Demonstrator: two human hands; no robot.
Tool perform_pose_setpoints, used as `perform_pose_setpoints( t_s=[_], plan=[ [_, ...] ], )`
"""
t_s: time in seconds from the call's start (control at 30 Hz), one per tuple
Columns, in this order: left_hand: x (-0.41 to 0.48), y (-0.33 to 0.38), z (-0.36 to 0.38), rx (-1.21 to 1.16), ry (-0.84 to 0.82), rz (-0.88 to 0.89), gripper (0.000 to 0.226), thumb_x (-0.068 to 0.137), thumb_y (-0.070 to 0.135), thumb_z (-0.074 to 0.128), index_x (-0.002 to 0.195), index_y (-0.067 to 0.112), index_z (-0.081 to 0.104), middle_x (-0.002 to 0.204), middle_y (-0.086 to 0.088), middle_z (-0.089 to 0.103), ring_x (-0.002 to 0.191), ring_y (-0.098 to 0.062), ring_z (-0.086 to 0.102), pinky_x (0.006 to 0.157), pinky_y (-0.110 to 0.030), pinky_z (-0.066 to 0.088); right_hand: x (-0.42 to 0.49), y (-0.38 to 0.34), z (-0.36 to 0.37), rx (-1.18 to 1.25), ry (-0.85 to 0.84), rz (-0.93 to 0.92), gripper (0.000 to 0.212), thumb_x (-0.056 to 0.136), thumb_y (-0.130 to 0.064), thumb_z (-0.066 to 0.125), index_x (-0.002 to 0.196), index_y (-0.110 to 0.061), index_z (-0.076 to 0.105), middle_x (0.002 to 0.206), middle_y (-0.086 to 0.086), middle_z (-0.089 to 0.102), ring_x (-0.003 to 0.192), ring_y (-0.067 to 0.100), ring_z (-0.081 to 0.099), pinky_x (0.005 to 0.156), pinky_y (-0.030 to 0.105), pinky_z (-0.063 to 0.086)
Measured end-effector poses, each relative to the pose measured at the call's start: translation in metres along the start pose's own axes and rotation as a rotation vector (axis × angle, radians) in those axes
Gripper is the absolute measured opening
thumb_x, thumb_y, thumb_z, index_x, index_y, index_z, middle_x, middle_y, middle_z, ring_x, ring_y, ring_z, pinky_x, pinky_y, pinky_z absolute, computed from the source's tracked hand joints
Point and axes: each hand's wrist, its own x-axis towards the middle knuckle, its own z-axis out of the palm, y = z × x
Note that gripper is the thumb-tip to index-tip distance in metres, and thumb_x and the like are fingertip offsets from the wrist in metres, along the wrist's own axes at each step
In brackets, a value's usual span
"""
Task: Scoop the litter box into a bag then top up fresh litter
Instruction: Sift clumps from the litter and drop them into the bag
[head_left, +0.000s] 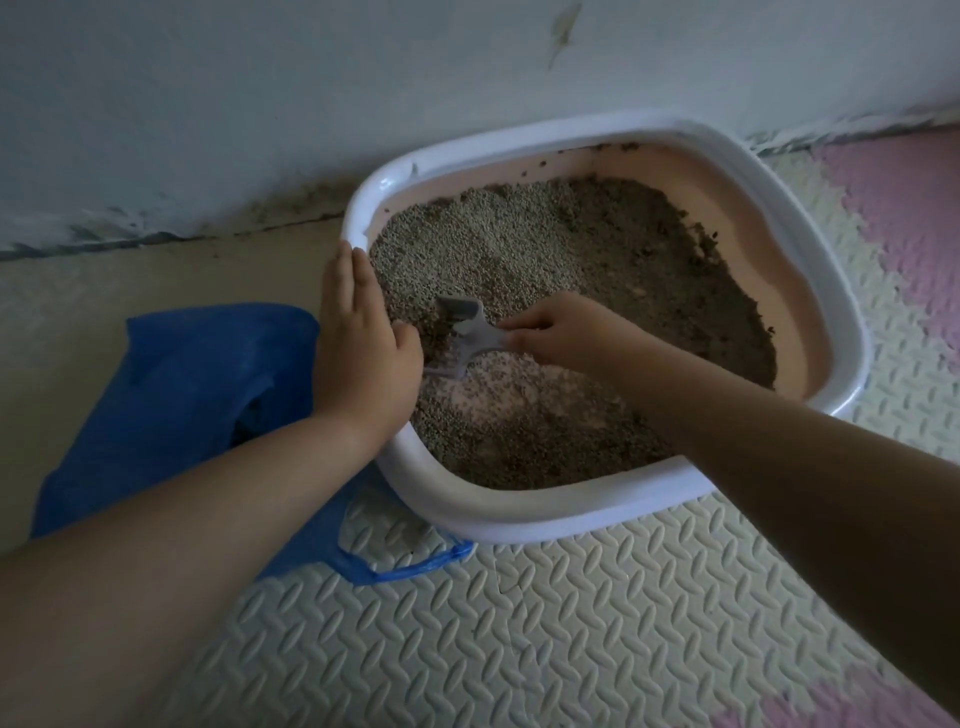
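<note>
Right now the person's right hand (561, 332) reaches into the litter box (519, 514), its fingers curled around the handle of a small grey scoop (470, 325). The scoop's head is dug into the litter (571, 244) near the left side. The left hand (363, 338) lies flat on the left rim, fingers straight and together, steadying the box rather than gripping it. A blue bag (182, 374) lies slumped on the floor just left of the box, partly under the left forearm, with one handle loop trailing by the front rim.

The main risk is probably the transfer. The bag's mouth looks collapsed and no hand holds it open, so a loaded scoop carried over the rim could spill granules onto the foam mat (519, 623) or the bare floor beside it. The left hand also sits between scoop and bag, and lifting across it could shed litter on the wrist or knock the scoop.

The right hand seems to hold the scoop low, close to the litter, so its fingers could brush soiled clumps. A hard pull toward the rim could slide the box, since a flat palm holds it only lightly. A pale, thin patch shows near the scoop, and scraping there may break clumps so bits drop back through the slots. No fresh litter is in view.
</note>
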Motion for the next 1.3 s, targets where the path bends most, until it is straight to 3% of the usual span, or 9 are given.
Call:
perform_pose_setpoints(
  t_s=[0.17, 0.37, 0.73, 0.93, 1.3],
  plan=[
    [0.001, 0.0, 0.0, -0.039, 0.003, -0.007, 0.066, 0.098, 0.015, 0.039, 0.154, 0.011, 0.003, 0.161, 0.0, -0.006, 0.147, -0.016, -0.001, 0.119, -0.029, 0.011, 0.003, 0.008, 0.0, 0.116, 0.052, -0.009, 0.023, 0.094, -0.031, 0.056, 0.111, -0.024, 0.07, 0.062, 0.0, 0.057, 0.055, 0.013, 0.046, 0.056, 0.025, 0.034],
    [0.002, -0.001, -0.001, -0.094, 0.0, -0.03, 0.066, 0.099, 0.014, 0.039, 0.154, 0.014, 0.003, 0.161, 0.004, -0.007, 0.147, -0.014, 0.001, 0.116, -0.026, 0.014, 0.0, 0.014, 0.028, 0.286, 0.194, -0.025, 0.025, 0.096, -0.033, 0.054, 0.116, -0.029, 0.067, 0.059, -0.003, 0.052, 0.051, 0.013, 0.041, 0.05, 0.025, 0.031],
    [0.001, -0.003, 0.0, -0.11, -0.007, -0.028, 0.066, 0.098, 0.012, 0.037, 0.154, 0.015, 0.001, 0.161, 0.006, -0.009, 0.147, -0.013, -0.001, 0.117, -0.026, 0.013, 0.018, -0.005, 0.031, 0.399, 0.343, 0.021, 0.028, 0.096, -0.035, 0.054, 0.119, -0.026, 0.065, 0.061, -0.001, 0.055, 0.051, 0.015, 0.041, 0.051, 0.03, 0.031],
    [0.001, -0.002, -0.002, -0.095, -0.015, -0.019, 0.066, 0.098, 0.013, 0.037, 0.154, 0.013, 0.001, 0.161, 0.004, -0.01, 0.147, -0.014, -0.001, 0.116, -0.026, 0.014, 0.013, -0.014, 0.023, 0.729, 0.411, 0.115, 0.03, 0.095, -0.03, 0.056, 0.122, -0.02, 0.063, 0.063, -0.005, 0.055, 0.046, 0.003, 0.039, 0.041, 0.015, 0.033],
    [0.001, -0.004, -0.002, -0.106, -0.017, -0.019, 0.066, 0.099, 0.015, 0.036, 0.153, 0.016, -0.001, 0.16, 0.008, -0.012, 0.147, -0.011, -0.004, 0.118, -0.028, 0.015, -0.064, 0.023, 0.003, 0.64, 0.53, 0.035, 0.033, 0.09, -0.033, 0.059, 0.122, -0.025, 0.065, 0.052, -0.009, 0.049, 0.048, 0.007, 0.038, 0.046, 0.019, 0.032]
  ],
)
